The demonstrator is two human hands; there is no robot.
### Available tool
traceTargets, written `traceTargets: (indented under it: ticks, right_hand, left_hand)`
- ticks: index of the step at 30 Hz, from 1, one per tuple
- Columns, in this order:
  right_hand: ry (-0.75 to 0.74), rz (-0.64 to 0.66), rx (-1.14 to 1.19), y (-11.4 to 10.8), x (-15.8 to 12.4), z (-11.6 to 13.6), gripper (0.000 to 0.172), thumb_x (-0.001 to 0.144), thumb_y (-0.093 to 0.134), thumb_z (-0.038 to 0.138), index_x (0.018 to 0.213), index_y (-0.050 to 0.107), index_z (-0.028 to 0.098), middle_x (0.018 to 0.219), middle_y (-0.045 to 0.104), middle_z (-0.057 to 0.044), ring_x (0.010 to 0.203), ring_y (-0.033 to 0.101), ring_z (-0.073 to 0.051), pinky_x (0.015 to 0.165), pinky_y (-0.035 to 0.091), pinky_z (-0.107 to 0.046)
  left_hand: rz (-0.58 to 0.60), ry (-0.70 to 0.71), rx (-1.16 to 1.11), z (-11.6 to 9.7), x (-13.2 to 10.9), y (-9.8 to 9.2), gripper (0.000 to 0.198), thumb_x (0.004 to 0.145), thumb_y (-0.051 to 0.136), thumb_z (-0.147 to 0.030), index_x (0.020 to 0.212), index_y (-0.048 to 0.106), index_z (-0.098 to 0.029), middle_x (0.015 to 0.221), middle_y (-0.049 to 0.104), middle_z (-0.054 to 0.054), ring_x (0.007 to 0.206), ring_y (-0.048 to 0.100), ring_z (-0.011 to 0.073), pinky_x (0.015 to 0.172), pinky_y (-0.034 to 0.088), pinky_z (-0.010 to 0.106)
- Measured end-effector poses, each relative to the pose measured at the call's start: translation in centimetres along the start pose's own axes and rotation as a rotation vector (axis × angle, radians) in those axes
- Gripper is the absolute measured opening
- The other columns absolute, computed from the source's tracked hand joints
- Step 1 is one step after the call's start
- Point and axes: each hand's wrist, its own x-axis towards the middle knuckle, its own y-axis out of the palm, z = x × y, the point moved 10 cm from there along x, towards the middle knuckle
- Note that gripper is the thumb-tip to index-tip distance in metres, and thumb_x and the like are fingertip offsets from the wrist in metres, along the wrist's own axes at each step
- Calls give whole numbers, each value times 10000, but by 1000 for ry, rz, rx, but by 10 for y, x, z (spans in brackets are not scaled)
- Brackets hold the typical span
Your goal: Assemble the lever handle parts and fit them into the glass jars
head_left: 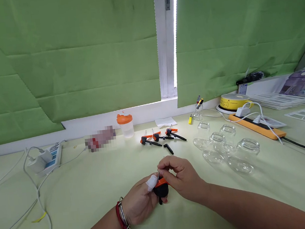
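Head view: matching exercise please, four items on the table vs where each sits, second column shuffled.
Things
1. orange-and-black part
2. clear jars
3. orange-lidded cup
4. white power strip

Places
A. far left on the table, with plugs in it
B. upright near the table's back edge
C. held between the left hand and the right hand
D. clustered to the right of the hands

Pairs: 1-C, 2-D, 3-B, 4-A
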Motion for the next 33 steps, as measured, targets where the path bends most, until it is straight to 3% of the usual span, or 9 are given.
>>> traceTargets:
  ticks: [4, 10, 16, 22, 28, 33]
  right_hand:
    - [11, 98, -97, 12, -2, 0, 150, 824, 492, 155, 830, 638, 187, 795, 622, -19, 697, 589, -123, 650, 487, -249]
    - [-176, 109, -257, 18, -7, 13, 262, 814, 491, 117, 979, 667, 220, 876, 666, -40, 826, 577, -158, 761, 478, -301]
    - [-290, 141, -401, 26, -10, 15, 292, 744, 614, 152, 1027, 634, 220, 1037, 648, -37, 924, 531, -194, 883, 398, -380]
    - [-342, 184, -503, 34, -13, 12, 334, 717, 610, 150, 1046, 598, 210, 1096, 620, -37, 973, 498, -207, 917, 343, -392]
    - [-378, 327, -668, 44, -16, 16, 284, 827, 533, 200, 1110, 537, 179, 1195, 563, -74, 1032, 463, -226, 978, 265, -416]
    - [-402, 356, -672, 45, -16, 14, 277, 811, 470, 81, 1063, 540, 173, 1188, 558, -69, 1037, 463, -206, 992, 242, -399]
  left_hand:
    - [19, 21, 5, -1, 0, -1, 291, 848, 537, -396, 825, 657, -132, 822, 526, 70, 731, 475, 167, 650, 406, 307]
    - [23, 33, -26, -3, 2, -5, 317, 896, 463, -367, 840, 664, -128, 829, 578, 82, 731, 510, 168, 676, 409, 307]
    - [-31, 71, -59, -10, 3, -12, 285, 918, 440, -320, 1018, 652, -158, 1010, 622, 100, 963, 525, 210, 824, 400, 320]
    - [-18, 85, -34, -11, 3, -12, 301, 913, 451, -330, 1049, 649, -149, 1096, 617, 113, 1076, 499, 249, 915, 371, 365]
    - [-11, 84, 83, -17, 2, -12, 319, 913, 444, -354, 1061, 639, -151, 1124, 608, 117, 1056, 513, 249, 868, 405, 358]
    - [57, 61, 291, -22, 2, -1, 293, 793, 648, -275, 1066, 618, -173, 1083, 610, 82, 985, 539, 219, 856, 423, 346]
